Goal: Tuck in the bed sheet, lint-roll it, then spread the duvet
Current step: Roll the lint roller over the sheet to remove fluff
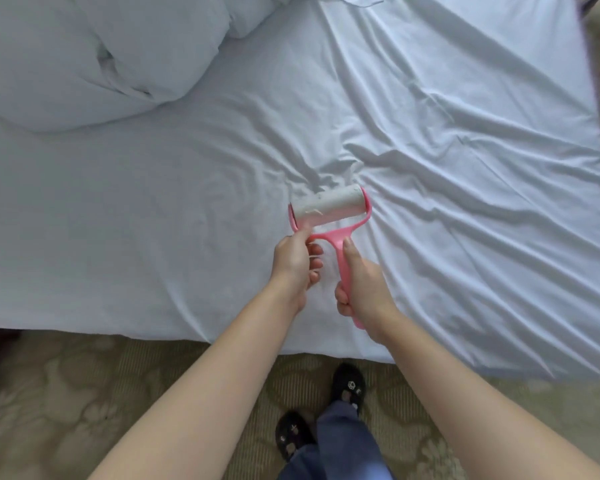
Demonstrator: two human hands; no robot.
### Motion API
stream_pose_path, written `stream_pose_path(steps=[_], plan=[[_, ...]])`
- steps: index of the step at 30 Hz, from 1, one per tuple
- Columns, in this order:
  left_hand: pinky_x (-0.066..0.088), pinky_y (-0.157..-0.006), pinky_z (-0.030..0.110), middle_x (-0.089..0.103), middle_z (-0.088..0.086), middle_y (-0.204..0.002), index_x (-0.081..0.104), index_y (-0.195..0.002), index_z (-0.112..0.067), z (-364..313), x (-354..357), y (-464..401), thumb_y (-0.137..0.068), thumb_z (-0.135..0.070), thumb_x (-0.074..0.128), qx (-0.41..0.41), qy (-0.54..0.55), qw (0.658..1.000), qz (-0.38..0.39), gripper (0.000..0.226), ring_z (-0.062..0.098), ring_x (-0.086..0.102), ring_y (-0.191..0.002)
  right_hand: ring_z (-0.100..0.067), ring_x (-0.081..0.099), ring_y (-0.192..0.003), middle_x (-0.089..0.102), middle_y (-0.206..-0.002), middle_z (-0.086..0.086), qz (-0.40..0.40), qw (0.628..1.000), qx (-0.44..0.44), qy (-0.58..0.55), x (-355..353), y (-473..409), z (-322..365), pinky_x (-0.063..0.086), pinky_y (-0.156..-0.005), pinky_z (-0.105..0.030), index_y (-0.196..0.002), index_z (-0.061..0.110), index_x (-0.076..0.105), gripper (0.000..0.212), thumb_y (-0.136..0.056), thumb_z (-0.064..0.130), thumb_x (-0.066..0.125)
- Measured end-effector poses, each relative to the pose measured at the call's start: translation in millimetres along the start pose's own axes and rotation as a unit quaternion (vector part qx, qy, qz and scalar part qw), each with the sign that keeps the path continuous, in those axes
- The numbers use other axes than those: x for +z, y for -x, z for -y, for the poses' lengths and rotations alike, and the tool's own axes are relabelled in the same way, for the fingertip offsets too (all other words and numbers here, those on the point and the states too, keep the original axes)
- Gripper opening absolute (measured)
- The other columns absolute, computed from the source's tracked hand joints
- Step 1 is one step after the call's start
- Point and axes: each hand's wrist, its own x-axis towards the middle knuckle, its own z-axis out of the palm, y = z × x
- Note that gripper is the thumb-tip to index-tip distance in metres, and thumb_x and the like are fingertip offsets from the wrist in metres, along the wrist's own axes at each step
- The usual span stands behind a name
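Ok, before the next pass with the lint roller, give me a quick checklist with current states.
1. Right hand grips the lint roller handle: ok.
2. Left hand off the roll: not ok, its fingers are at the roll's left end.
3. Roll surface clean: not ok, lint shows on it.
4. Bed sheet smooth ahead: not ok, creased right of the roller.
5. Duvet out of the path: ok, bunched at far left.
6. Sheet tucked at the near edge: cannot tell.
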Motion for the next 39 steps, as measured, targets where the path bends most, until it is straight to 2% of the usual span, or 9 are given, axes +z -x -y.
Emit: stream_pose_path(steps=[7, 12, 15, 20, 23, 26, 32, 35, 39], plan=[[0.025, -0.043, 0.020, 0.046, -0.002, -0.058, 0.052, -0.080, -0.014, 63, -15, 24, -0.100, -0.029, 0.047, -0.049, -0.020, 0.999, -0.004, 0.025, 0.007, 0.035, -0.045, -0.010, 0.027, -0.034, 0.029, -0.050, -0.003, -0.012, 0.997, 0.051, -0.062, -3, 44, -60, 0.019, -0.036, -0.015, -0.088, 0.010, 0.049, 0.039, -0.100, 0.045, 0.038], [0.022, -0.037, 0.018, 0.037, -0.006, -0.052, 0.050, -0.077, -0.017, 81, -19, 18, -0.098, -0.032, 0.053, -0.061, -0.020, 0.998, 0.012, 0.026, 0.006, 0.028, -0.043, -0.009, 0.024, -0.036, 0.027, -0.044, 0.004, -0.023, 0.997, 0.059, -0.036, -8, 43, -74, 0.019, -0.036, -0.016, -0.075, 0.011, 0.040, 0.044, -0.099, 0.047, 0.037], [0.018, -0.034, 0.017, 0.030, -0.009, -0.045, 0.046, -0.071, -0.019, 74, -14, 4, -0.097, -0.034, 0.055, -0.056, 0.005, 0.998, 0.004, 0.031, 0.004, 0.024, -0.037, -0.010, 0.023, -0.039, 0.026, -0.042, 0.008, -0.001, 0.997, 0.075, -0.027, -6, 27, -64, 0.019, -0.038, -0.016, -0.070, 0.017, 0.036, 0.045, -0.098, 0.052, 0.035], [0.014, -0.034, 0.014, 0.027, -0.009, -0.042, 0.040, -0.066, -0.021, 50, 0, -32, -0.097, -0.036, 0.054, -0.049, 0.028, 0.998, -0.036, 0.037, 0.004, 0.020, -0.032, -0.012, 0.031, -0.036, 0.034, -0.044, 0.004, 0.009, 0.996, 0.084, 0.025, -2, -11, -37, 0.023, -0.037, -0.018, -0.064, 0.018, 0.038, 0.050, -0.098, 0.055, 0.032], [0.011, -0.035, 0.012, 0.025, -0.011, -0.039, 0.039, -0.066, -0.021, 32, 4, -54, -0.098, -0.035, 0.052, -0.043, 0.035, 0.998, -0.041, 0.038, 0.003, 0.018, -0.030, -0.010, 0.034, -0.032, 0.038, -0.044, 0.003, 0.024, 0.994, 0.085, 0.058, 2, -35, -20, 0.025, -0.039, -0.020, -0.067, 0.017, 0.042, 0.052, -0.098, 0.057, 0.030], [0.011, -0.034, 0.008, 0.023, -0.011, -0.035, 0.038, -0.066, -0.021, 10, 8, -79, -0.099, -0.034, 0.050, -0.030, 0.037, 0.998, -0.041, 0.038, 0.002, 0.017, -0.027, -0.015, 0.040, -0.038, 0.043, -0.051, -0.003, 0.025, 0.995, 0.070, 0.066, 9, -59, 0, 0.030, -0.044, -0.023, -0.073, 0.015, 0.051, 0.054, -0.097, 0.058, 0.030], [0.016, -0.035, 0.004, 0.022, -0.008, -0.029, 0.038, -0.068, -0.017, -37, 17, -110, -0.098, -0.038, 0.052, -0.031, 0.016, 0.996, -0.081, 0.038, 0.005, 0.018, -0.022, -0.019, 0.044, -0.045, 0.047, -0.059, -0.005, 0.035, 0.993, 0.063, 0.092, 17, -93, 40, 0.025, -0.038, -0.017, -0.075, 0.014, 0.046, 0.054, -0.095, 0.062, 0.029], [0.017, -0.035, 0.008, 0.025, -0.008, -0.032, 0.044, -0.071, -0.016, -40, 14, -101, -0.097, -0.037, 0.052, -0.021, 0.004, 0.997, -0.074, 0.035, 0.006, 0.020, -0.025, -0.019, 0.045, -0.047, 0.046, -0.061, -0.004, 0.013, 0.991, 0.028, 0.128, 17, -84, 43, 0.026, -0.034, -0.013, -0.078, 0.014, 0.047, 0.053, -0.095, 0.061, 0.030], [0.018, -0.036, 0.015, 0.030, -0.010, -0.035, 0.052, -0.074, -0.016, -31, 10, -65, -0.099, -0.032, 0.049, 0.013, 0.020, 0.999, -0.043, 0.030, 0.005, 0.023, -0.030, -0.013, 0.031, -0.039, 0.035, -0.049, 0.002, 0.000, 0.997, -0.021, 0.080, 16, -55, 31, 0.023, -0.033, -0.014, -0.064, 0.017, 0.032, 0.053, -0.094, 0.060, 0.038]])
